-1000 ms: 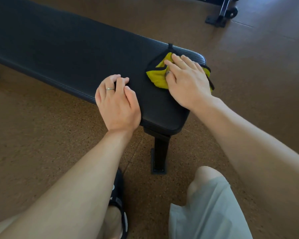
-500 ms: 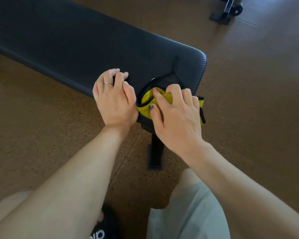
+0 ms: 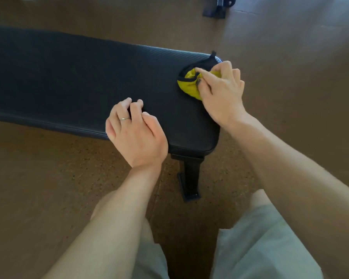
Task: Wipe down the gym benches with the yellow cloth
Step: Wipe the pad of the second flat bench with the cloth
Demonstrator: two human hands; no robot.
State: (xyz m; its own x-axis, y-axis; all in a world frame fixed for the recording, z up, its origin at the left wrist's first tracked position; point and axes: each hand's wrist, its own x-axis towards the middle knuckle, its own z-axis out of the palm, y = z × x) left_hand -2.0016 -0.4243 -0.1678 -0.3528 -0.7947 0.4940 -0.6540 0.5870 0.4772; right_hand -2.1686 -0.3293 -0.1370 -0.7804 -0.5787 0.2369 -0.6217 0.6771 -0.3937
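A black padded gym bench (image 3: 73, 81) runs from the left edge to the middle right of the view. The yellow cloth (image 3: 189, 85), edged in black, lies bunched on the bench's right end near its far corner. My right hand (image 3: 222, 93) grips the cloth with curled fingers and covers most of it. My left hand (image 3: 135, 131) rests on the bench's near edge, fingers loosely curled, a ring on one finger, holding nothing.
The bench's black leg and foot (image 3: 189, 178) stand on the brown speckled floor (image 3: 38, 188) between my knees and the bench. The base of another piece of gym equipment (image 3: 218, 7) sits at the top. My knees in light shorts (image 3: 266, 244) fill the bottom.
My right hand has pushed the cloth from the bench's near end edge back toward the far corner, fingers now curled round it. My left hand stayed on the near edge.
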